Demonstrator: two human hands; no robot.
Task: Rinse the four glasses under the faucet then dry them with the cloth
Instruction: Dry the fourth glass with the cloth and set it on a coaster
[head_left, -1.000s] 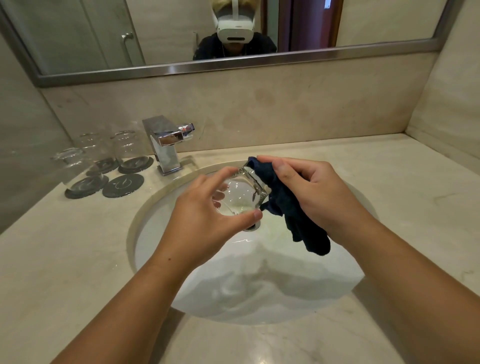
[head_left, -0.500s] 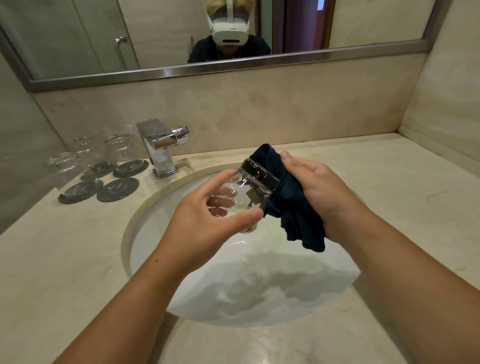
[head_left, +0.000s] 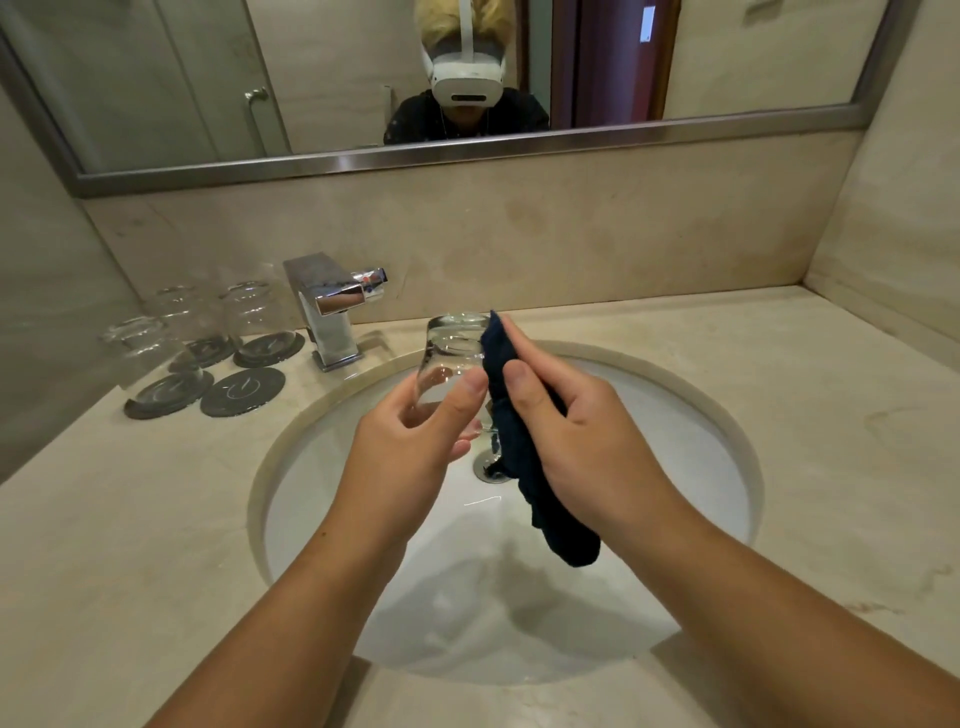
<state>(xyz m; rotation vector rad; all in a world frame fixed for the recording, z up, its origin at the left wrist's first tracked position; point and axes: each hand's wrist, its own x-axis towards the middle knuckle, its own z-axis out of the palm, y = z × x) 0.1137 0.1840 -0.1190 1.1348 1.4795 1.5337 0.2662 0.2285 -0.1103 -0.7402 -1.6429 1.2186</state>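
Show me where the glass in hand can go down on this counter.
Widest bare patch: the counter right of the sink, out to the side wall. The near-left stretch in front of the empty coaster is bare too, and that coaster is free. Crowded: the back-left corner, where three glasses stand beside the faucet.

The left forearm (head_left: 291, 597) and right forearm (head_left: 753, 587) are bare, with no sleeve reaching them. The left hand (head_left: 410, 441) and right hand (head_left: 582, 441) have short, rounded nails. In the mirror (head_left: 467, 156) the person wears a white headset (head_left: 467, 78) with a dark slot low on its front, a white strap (head_left: 466, 26) over the crown, and a dark top (head_left: 415, 117) flecked with pale specks.
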